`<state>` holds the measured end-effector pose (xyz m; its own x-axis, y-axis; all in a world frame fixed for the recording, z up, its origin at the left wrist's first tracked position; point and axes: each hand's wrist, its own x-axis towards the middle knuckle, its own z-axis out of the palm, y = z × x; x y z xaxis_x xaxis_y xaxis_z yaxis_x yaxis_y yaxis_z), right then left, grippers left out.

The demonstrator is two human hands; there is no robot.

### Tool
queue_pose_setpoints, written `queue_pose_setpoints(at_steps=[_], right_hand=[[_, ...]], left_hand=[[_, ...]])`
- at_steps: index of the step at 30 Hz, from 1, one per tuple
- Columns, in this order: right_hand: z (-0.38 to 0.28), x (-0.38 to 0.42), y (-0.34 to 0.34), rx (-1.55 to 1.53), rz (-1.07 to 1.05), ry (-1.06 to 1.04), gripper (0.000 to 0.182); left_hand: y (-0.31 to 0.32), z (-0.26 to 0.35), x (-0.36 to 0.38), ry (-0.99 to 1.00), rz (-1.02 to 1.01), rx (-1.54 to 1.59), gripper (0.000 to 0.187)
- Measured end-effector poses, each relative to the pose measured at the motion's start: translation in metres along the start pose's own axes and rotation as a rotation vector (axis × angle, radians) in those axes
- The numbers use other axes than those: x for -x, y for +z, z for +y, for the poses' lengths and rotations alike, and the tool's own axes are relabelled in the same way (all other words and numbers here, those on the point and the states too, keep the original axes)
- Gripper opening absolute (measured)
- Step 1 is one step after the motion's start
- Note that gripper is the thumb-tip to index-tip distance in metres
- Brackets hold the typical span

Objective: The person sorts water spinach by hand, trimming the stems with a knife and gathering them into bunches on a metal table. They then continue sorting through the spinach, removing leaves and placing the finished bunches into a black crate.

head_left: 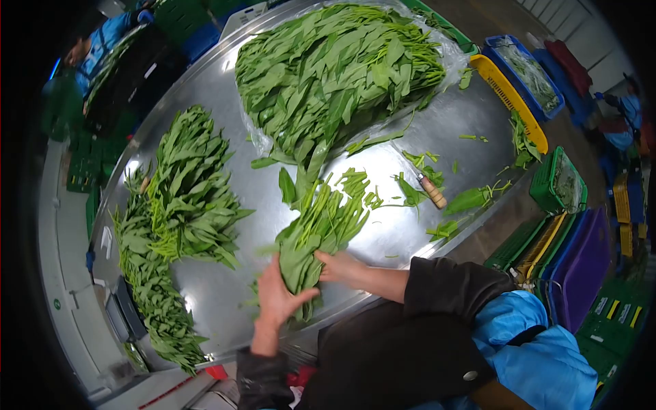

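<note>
A bunch of water spinach point(314, 236) lies in front of me on the metal table, its cut stems pointing away and its leaves toward me. My left hand point(277, 297) is around the leafy end from the left, thumb across the front; its fingers are partly hidden. From the right, my right hand point(338, 268) grips the same bunch, fingers closed on the leaves. Beyond it rises a large heap of water spinach point(342, 75) on a clear plastic sheet point(451, 58). A wooden-handled knife point(432, 191) rests to the right among cut leaves, its blade partly covered.
Stacked bunches of water spinach point(191, 184) line the table's left side. The metal table point(212, 294) has trimmings scattered at right. Beyond its right edge are a yellow crate point(502, 89), a green crate point(560, 181) and stacked crates point(581, 266). Other people point(102, 44) are in the background.
</note>
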<state>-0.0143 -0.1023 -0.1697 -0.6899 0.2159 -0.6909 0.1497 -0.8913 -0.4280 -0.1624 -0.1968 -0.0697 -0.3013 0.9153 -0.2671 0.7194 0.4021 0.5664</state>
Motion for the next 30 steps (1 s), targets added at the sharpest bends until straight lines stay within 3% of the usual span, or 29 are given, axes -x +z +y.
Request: queue_pose_setpoints(at_steps=[3, 5, 7, 9, 13, 17, 21, 23, 25, 28, 30], right_hand=[[-0.013, 0.01, 0.024, -0.153, 0.066, -0.049, 0.048], [-0.018, 0.015, 0.03, -0.151, 0.17, 0.013, 0.035], [-0.011, 0.011, 0.017, -0.172, 0.128, -0.01, 0.037], [-0.016, 0.019, -0.004, -0.067, -0.213, 0.145, 0.041], [-0.036, 0.068, -0.038, 0.353, -0.261, 0.188, 0.043], [-0.031, 0.094, -0.088, 0.393, -0.102, 0.141, 0.044], [-0.043, 0.118, -0.119, 0.398, -0.007, -0.001, 0.042], [-0.052, 0.12, -0.134, 0.375, 0.009, -0.035, 0.037], [-0.065, 0.123, -0.143, 0.41, 0.073, -0.11, 0.034], [-0.075, 0.111, -0.162, 0.459, 0.162, -0.155, 0.027], [-0.094, 0.119, -0.166, 0.496, 0.119, -0.203, 0.027]], left_hand=[[0.026, 0.004, 0.019, 0.058, 0.048, -0.189, 0.124], [0.041, -0.002, 0.017, 0.04, 0.19, -0.278, 0.122], [0.042, -0.013, 0.007, 0.0, 0.213, -0.266, 0.118], [0.035, -0.029, -0.003, 0.045, 0.232, -0.236, 0.113], [0.027, -0.03, -0.004, 0.087, 0.256, -0.183, 0.097], [0.02, -0.027, -0.01, 0.161, 0.316, -0.193, 0.086], [-0.026, 0.028, -0.007, 0.196, 0.406, -0.265, 0.081], [-0.048, 0.059, -0.003, 0.338, 0.511, -0.124, 0.08], [-0.048, 0.062, -0.005, 0.316, 0.444, -0.124, 0.08], [-0.028, 0.036, -0.018, 0.12, 0.056, -0.386, 0.083], [-0.032, 0.048, -0.016, 0.148, 0.132, -0.375, 0.084]])
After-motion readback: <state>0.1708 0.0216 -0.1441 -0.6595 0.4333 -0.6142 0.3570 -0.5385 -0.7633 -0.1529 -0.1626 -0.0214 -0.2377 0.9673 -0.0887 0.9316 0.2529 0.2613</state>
